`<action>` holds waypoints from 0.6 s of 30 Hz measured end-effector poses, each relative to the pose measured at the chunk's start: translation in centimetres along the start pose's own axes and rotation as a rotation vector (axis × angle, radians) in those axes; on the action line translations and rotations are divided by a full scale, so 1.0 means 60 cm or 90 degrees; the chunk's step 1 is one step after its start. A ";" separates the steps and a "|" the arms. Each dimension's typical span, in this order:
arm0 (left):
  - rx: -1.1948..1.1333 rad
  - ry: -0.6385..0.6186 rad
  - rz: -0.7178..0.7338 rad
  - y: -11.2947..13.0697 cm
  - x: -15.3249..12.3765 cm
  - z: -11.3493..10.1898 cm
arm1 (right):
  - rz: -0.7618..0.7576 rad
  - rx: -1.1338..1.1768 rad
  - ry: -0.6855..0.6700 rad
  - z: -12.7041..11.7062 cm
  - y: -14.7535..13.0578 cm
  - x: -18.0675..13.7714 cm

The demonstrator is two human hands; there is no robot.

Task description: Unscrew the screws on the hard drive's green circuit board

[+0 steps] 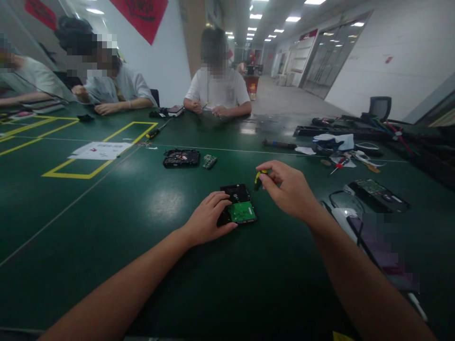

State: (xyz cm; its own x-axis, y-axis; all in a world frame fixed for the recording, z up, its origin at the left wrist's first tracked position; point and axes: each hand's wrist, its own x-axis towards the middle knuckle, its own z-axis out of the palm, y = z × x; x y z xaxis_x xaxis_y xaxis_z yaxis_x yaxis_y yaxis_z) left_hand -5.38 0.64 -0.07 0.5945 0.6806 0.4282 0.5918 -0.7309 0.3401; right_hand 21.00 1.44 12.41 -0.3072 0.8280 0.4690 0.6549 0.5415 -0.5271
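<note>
From where I stood, the person's left hand (209, 220) lay over the left side of a black hard drive (237, 204). The fingers were spread on top and the thumb lay along the near edge, a grip closed on the drive that pinned it flat to the green bench (106, 246). The drive lay just in front of the person with its green circuit board (242, 212) facing up at the near right corner. The right hand (287, 189) hung just beyond and to the right of the drive. Its grip was pinched shut round the yellow-and-black handle of a small screwdriver (258, 179), which pointed down near the drive's far right corner. I could not tell whether the tip touched anything.

The step in hand looked to me like working on the screws of that board, with the tool poised rather than seated. A next move would call for the tip to find a screw head squarely while the left hand kept the drive from sliding.

Further off on the bench lay a second drive (181, 157) with a loose board (209, 161) beside it. A sheet of paper (100, 150) sat inside yellow tape lines (71, 175). To the right was a scatter of tools, among them a red-handled screwdriver (339, 163). Other people sat along the far side, hands at their own work.
</note>
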 end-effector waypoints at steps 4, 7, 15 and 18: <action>0.003 -0.004 -0.001 0.000 0.000 0.000 | -0.022 -0.003 -0.001 -0.001 0.003 0.001; 0.004 -0.010 -0.002 0.001 -0.001 0.001 | -0.020 0.002 -0.014 -0.002 0.005 0.001; -0.001 -0.011 -0.001 0.000 -0.001 0.002 | 0.005 -0.014 0.002 -0.002 -0.001 0.000; -0.009 -0.008 0.001 -0.001 -0.001 0.002 | -0.025 -0.011 0.004 -0.002 0.001 0.002</action>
State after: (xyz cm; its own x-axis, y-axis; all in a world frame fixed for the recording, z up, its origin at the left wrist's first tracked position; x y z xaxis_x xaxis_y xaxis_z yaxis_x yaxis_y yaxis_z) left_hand -5.36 0.63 -0.21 0.6018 0.6805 0.4181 0.5838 -0.7320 0.3511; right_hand 21.07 1.54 12.50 -0.3290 0.8050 0.4936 0.6545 0.5712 -0.4953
